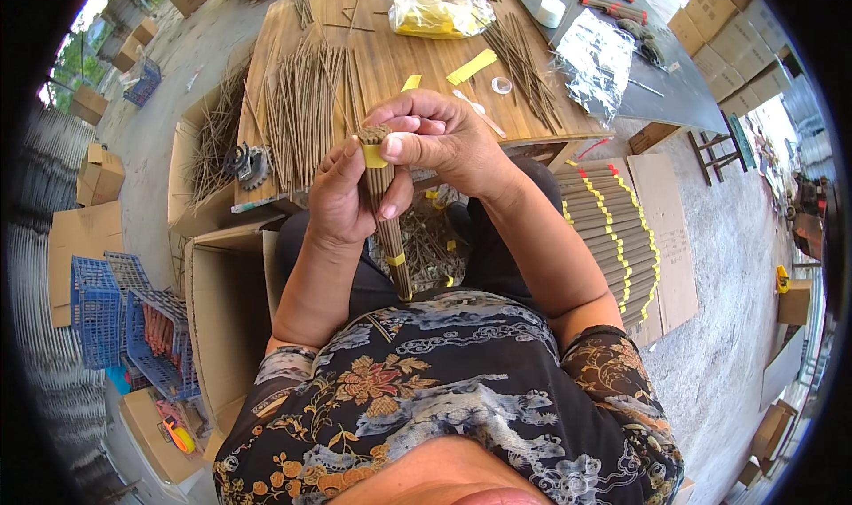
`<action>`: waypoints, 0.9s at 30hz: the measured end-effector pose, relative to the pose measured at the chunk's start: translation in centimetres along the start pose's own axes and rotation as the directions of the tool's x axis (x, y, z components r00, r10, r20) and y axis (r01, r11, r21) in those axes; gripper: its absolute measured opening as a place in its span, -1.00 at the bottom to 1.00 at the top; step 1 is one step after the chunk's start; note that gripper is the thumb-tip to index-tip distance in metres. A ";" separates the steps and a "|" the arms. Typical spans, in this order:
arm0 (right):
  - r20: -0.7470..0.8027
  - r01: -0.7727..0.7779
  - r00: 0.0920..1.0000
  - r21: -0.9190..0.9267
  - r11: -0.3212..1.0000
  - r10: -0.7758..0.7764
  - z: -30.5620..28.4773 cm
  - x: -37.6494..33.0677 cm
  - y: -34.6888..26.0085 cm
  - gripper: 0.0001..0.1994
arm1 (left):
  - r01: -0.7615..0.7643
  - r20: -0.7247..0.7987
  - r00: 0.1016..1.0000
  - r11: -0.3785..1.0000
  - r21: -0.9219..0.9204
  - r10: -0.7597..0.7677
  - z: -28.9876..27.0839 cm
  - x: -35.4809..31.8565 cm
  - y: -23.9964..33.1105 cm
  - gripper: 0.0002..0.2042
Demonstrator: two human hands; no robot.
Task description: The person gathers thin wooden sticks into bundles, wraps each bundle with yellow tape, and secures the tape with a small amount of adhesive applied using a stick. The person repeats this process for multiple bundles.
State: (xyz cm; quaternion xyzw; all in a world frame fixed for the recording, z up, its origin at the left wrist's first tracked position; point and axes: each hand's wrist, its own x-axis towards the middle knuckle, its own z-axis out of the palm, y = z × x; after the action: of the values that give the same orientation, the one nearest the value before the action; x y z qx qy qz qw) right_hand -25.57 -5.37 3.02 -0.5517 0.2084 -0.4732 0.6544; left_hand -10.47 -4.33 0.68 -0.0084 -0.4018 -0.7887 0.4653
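A tight bundle of brown sticks (383, 205) stands nearly upright in front of my chest, with a yellow band near its lower end. My left hand (348, 196) is wrapped around the bundle's upper half. My right hand (444, 137) pinches the top of the bundle, and its fingers press a yellow strip (374, 155) against the sticks just below the tip. Both forearms rise from my lap.
A wooden table (417, 61) ahead holds loose brown sticks (302, 106), yellow strips (472, 67), a clear bag of yellow bands (437, 10) and a tape roll (551, 11). Banded bundles (612, 230) lie stacked at my right. Blue crates (99, 310) and cardboard boxes (222, 319) stand at my left.
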 end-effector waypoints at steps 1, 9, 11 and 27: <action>0.036 0.003 0.999 0.045 0.999 -0.005 -0.1 -0.1 -0.1 -0.73 | 0.003 0.019 1.000 1.000 0.020 -0.004 -0.1 -0.1 0.1 -0.49; -0.011 0.227 0.974 0.087 0.970 -0.227 -0.6 0.6 1.5 -0.51 | -0.085 -0.055 0.993 0.947 0.311 0.107 0.4 0.9 1.7 -0.51; 0.059 0.167 0.984 0.029 0.986 -0.169 -1.5 -0.1 2.2 -0.38 | -0.171 -0.039 0.980 0.931 0.321 0.193 0.2 1.5 3.1 -0.56; 0.202 -0.318 0.930 0.028 0.948 0.306 -0.9 -9.1 3.2 -0.76 | -0.175 -0.336 0.890 0.911 0.375 0.309 0.1 2.5 8.4 -0.72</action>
State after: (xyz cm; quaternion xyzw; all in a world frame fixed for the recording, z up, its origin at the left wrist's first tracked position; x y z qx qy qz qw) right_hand -29.23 1.70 -2.46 -0.5354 0.2138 -0.3129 0.7548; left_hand -5.73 -8.14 6.95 0.1763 -0.4251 -0.6295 0.6260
